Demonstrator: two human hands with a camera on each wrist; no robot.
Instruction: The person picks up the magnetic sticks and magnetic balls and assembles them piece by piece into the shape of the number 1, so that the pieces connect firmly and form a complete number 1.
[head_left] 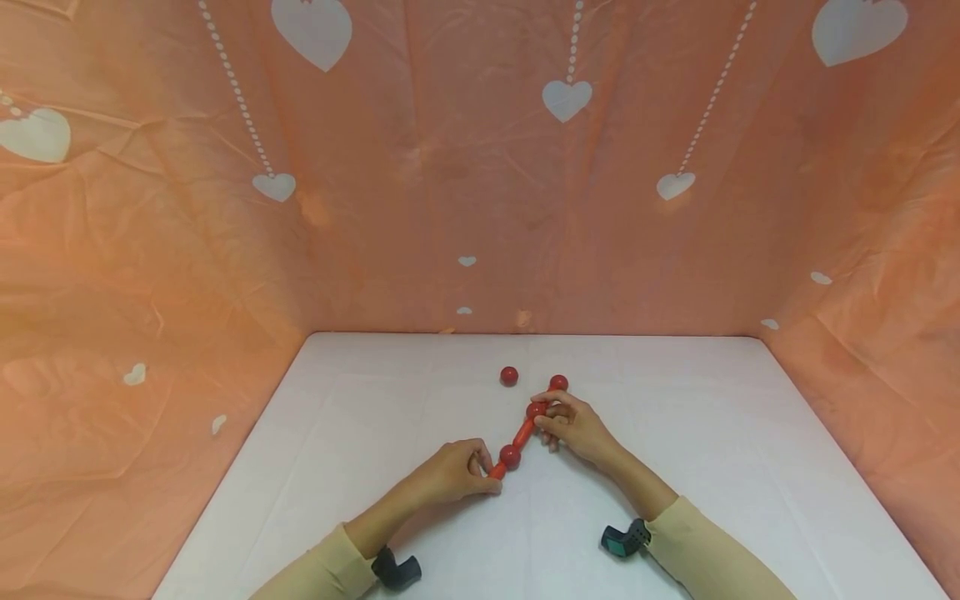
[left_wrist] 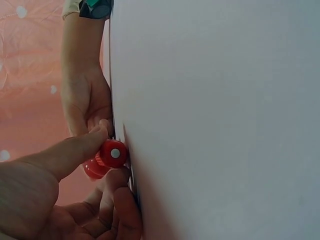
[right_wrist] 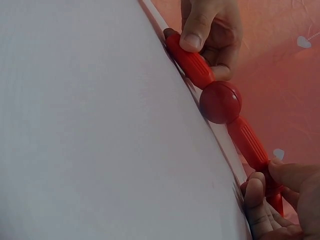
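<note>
A chain of red balls and ribbed red rods (head_left: 523, 432) slants across the white table between both hands. My left hand (head_left: 452, 473) pinches the rod at the chain's near end between thumb and fingers. Farther up the chain, my right hand (head_left: 576, 427) grips a ball with thumb and fingertips. In the right wrist view one red ball (right_wrist: 221, 102) sits between two rods, the upper one held by the left thumb and fingers. The left wrist view looks onto the end of the rod (left_wrist: 114, 153), which has a pale tip.
A loose red ball (head_left: 509, 376) lies on the white table (head_left: 360, 417), left of the chain's far end. Orange sheeting with white hearts (head_left: 487, 208) surrounds the table at the back and sides. Each wrist carries a dark strapped device (head_left: 625, 539).
</note>
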